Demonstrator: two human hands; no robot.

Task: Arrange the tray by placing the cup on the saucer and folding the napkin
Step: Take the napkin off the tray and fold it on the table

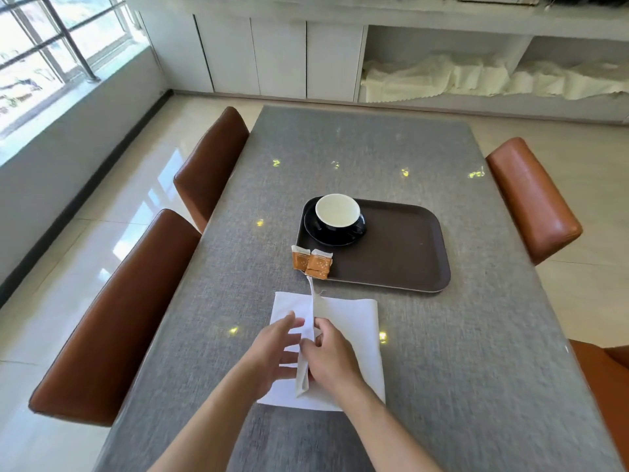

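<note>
A white napkin (354,321) lies on the grey table, near the front edge and just in front of the brown tray (401,253). Its middle stands up in a raised fold that runs toward the tray. My right hand (332,356) pinches that raised fold from the right. My left hand (272,352) rests on the napkin's left half with its fingers spread against the fold. A black cup (337,212) with a white inside sits upright on a black saucer (315,226) in the tray's far left corner.
Two orange sachets (311,262) lie on the tray's near left corner, overhanging its rim. Brown chairs stand at the left side (115,318) and right side (531,195) of the grey table (476,352). White cabinets line the far wall.
</note>
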